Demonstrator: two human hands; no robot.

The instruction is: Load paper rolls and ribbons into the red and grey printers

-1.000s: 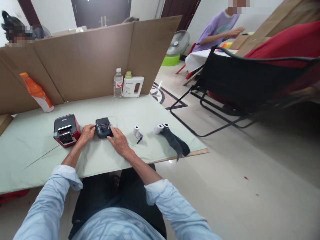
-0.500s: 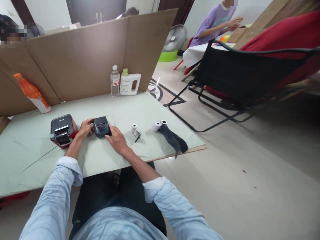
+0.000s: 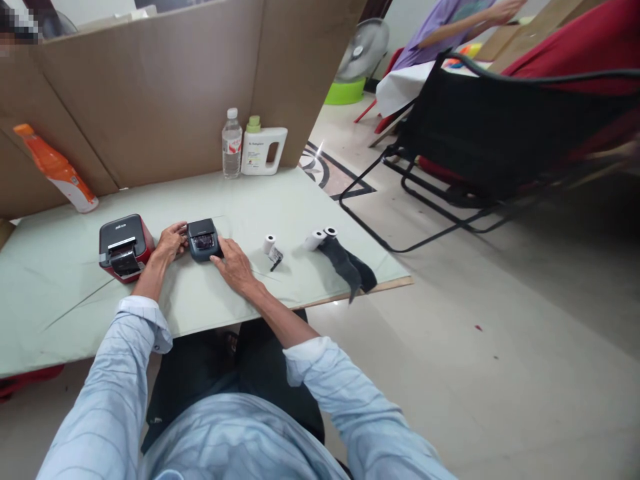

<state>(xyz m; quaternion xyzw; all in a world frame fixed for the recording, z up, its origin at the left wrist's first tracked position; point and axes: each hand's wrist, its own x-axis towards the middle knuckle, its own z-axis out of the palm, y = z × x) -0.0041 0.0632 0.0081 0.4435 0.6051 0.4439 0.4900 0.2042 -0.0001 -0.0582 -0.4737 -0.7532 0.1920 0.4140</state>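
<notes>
So, the fingers on the right hand (image 3: 234, 261) sit up against the right side of a small dark device (image 3: 203, 240), thumb parted from the rest and down by its near corner. Can't tell whether they're actually gripping it. The left hand (image 3: 171, 241) is at the opposite side, fingers bent and a bit apart, tips right by the edge; can't make out if they're clamped on anything. The device itself is on the pale-covered table (image 3: 280, 200), between the 2 hands, with a shiny dark window on top.

Just left of the left hand there's a bigger red-and-black machine (image 3: 126, 248) with a dark strip hanging out the front. Off to the right of the right hand, 1 small white roll (image 3: 270, 244) stands with a patterned scrap beside it, and further along are 2 more white rolls (image 3: 315, 240) with a long dark band (image 3: 345, 267) trailing toward the table edge.

At the back, a clear bottle (image 3: 232, 147) and a white jug (image 3: 256, 153) stand side by side near a cardboard screen (image 3: 175, 87), and an orange bottle (image 3: 57, 170) is over on the left. Beyond the table: a black folding chair (image 3: 490, 133), a fan (image 3: 363, 50) and somebody's purple sleeve (image 3: 435, 27).
</notes>
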